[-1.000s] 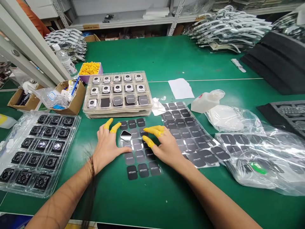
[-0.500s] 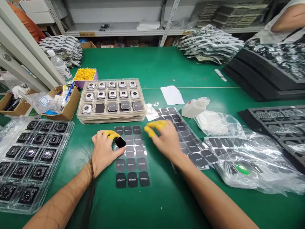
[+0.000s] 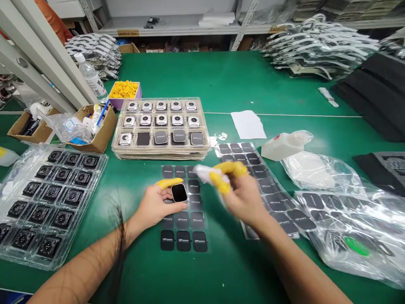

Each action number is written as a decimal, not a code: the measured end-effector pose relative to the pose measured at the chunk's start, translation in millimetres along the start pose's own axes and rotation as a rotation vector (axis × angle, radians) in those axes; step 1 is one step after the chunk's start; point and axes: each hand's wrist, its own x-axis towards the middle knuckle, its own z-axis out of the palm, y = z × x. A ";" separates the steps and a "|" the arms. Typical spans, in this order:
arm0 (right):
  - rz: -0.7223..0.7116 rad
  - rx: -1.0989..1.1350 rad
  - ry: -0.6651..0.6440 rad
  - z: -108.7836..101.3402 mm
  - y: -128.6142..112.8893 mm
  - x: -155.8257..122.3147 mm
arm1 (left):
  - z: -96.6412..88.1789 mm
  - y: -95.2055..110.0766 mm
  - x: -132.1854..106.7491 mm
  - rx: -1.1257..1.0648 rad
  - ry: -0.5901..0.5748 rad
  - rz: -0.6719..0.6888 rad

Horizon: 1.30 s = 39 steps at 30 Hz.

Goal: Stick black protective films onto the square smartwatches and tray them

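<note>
My left hand (image 3: 155, 207) is shut on a square black smartwatch (image 3: 179, 193), its yellow finger cot resting along the top edge. The hand and watch sit over a clear sheet of black adhesive pads (image 3: 183, 236) printed with a white logo. My right hand (image 3: 242, 198) is blurred by motion above a second pad sheet (image 3: 262, 185). Its fingers, also in yellow cots, pinch a crumpled white wipe (image 3: 207, 174). A tray stack of smartwatches (image 3: 160, 147) lies just beyond both hands.
A clear blister tray of black watch parts (image 3: 53, 207) lies left, near a cardboard box (image 3: 98, 131). A white plastic bottle (image 3: 284, 145) and plastic bags of pads (image 3: 348, 228) lie right. Black foam trays (image 3: 373, 93) stand far right.
My right hand has come up and now pinches the white wipe, which it did not hold before. My left hand has turned and holds the watch higher, with the camera view shifted.
</note>
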 end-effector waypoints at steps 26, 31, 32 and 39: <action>-0.298 -0.182 -0.016 50.1 -7.7 -30.3 | -0.4 -3.5 -2.5 0.271 -0.050 0.037; -0.301 -0.162 0.022 57.4 -10.8 -28.6 | -1.2 -5.3 -2.2 0.195 -0.044 -0.003; -0.305 -0.155 0.028 58.8 -10.4 -27.8 | -1.2 -5.3 -2.3 0.190 -0.047 -0.001; -0.016 -0.242 0.175 29.3 3.2 -30.1 | -0.4 -1.2 -3.6 0.133 -0.001 -0.112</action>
